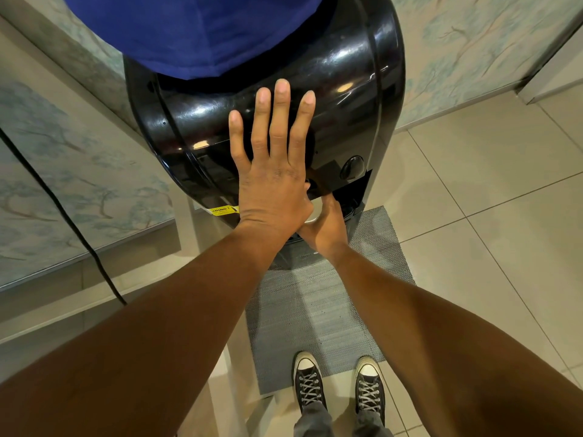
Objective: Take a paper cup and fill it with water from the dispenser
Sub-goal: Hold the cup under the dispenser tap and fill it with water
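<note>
One yellow warning label (pixel 224 211), partly hidden

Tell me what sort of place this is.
Probably an indoor corridor or lobby corner: a black water dispenser with a blue-covered bottle stands on a tiled floor, beside walls papered with a tree pattern.

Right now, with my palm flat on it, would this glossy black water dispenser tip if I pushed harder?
Probably not easily: the glossy black water dispenser looks broad and carries a blue bottle. That top load could make it sway. Its shine suggests the left hand might slip.
</note>
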`<state>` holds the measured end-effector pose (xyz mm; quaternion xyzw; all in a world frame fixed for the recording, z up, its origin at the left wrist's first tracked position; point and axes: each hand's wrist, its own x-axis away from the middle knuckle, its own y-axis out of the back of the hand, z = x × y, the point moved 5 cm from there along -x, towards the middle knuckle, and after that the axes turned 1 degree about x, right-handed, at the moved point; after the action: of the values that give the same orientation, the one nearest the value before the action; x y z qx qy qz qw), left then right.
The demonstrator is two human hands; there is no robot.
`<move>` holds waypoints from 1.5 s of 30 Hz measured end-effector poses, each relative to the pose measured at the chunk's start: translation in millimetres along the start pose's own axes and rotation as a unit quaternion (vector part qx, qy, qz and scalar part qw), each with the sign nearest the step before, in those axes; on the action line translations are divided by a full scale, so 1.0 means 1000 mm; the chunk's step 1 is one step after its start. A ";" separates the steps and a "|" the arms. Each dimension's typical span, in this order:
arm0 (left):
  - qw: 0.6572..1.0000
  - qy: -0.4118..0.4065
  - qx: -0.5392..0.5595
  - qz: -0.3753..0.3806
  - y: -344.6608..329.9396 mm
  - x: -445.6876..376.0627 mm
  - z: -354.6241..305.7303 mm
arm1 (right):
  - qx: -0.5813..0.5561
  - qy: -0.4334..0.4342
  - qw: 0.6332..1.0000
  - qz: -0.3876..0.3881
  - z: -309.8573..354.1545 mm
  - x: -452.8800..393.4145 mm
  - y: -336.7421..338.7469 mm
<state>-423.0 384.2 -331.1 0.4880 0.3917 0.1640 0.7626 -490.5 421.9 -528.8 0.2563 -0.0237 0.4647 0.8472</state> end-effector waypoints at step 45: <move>0.996 -0.021 0.068 0.057 0.012 0.001 0.003 | -0.017 0.041 0.998 0.048 0.001 0.042 0.041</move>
<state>-418.5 388.6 -320.6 0.5639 0.3574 0.1701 0.7248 -499.1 471.4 -499.3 0.2217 -0.0090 0.5143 0.8284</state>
